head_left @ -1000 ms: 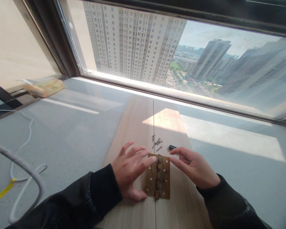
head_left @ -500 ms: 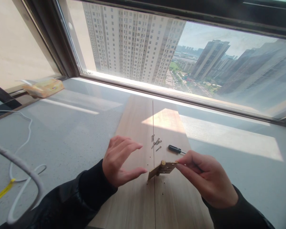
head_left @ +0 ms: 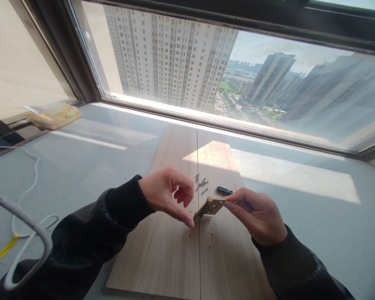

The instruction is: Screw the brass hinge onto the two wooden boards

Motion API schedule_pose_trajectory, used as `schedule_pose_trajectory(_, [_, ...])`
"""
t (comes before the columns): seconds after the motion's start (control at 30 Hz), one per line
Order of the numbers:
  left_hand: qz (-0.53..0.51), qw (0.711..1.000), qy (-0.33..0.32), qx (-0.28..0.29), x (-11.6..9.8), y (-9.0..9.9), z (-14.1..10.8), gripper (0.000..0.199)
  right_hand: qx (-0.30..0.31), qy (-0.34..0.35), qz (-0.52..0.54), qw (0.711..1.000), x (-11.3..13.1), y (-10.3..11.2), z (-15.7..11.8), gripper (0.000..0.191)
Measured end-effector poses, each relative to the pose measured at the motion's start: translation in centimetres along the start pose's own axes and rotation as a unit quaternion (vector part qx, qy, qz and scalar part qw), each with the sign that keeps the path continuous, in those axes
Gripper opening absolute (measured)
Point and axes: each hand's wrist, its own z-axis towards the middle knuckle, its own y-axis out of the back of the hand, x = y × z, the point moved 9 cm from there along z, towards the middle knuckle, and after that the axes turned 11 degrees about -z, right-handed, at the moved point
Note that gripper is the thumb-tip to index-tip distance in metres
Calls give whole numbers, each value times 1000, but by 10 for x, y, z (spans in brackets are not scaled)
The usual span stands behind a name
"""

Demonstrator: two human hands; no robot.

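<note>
A brass-coloured metal hinge [head_left: 210,206], partly folded, is tilted above two pale wooden boards [head_left: 171,254] that lie side by side. My right hand [head_left: 258,214] pinches the hinge's right leaf between thumb and fingers. At the hinge's left edge is the thumb tip of my left hand [head_left: 168,193]; its other fingers are curled, with a gap between them and the thumb. Several screws [head_left: 202,183] lie on the boards beyond the hinge. A screwdriver with a dark handle [head_left: 224,191] lies beside my right hand, its shaft hidden. Small holes show near the seam.
The boards rest on a pale speckled sill [head_left: 90,166] below a large window. A soft tissue pack [head_left: 54,116] sits at the back left. White cables [head_left: 34,227], one with a yellow tag [head_left: 3,251], loop at the left.
My left hand has turned, and its fingers have curled as its thumb came to the hinge's left edge. My right hand and the hinge have shifted slightly up and left in view.
</note>
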Motion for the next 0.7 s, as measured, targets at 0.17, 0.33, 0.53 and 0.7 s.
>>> schedule_pose_trajectory(0.17, [25,999,-2,-28,2,-5,0,40,34,32,-20,999,-3,1,0,10])
schedule_pose_trajectory(0.33, [-19,999,-4,-45,9,-16,5,38,61,32,-11,998,-10,0,-1,8])
schedule_pose_trajectory(0.53, [16,997,4,-81,9,-21,8,46,97,28,-37,994,-10,1,-1,13])
schedule_pose_trajectory(0.7, [114,982,25,-150,-2,-23,4,51,92,50,-31,994,4,2,-2,12])
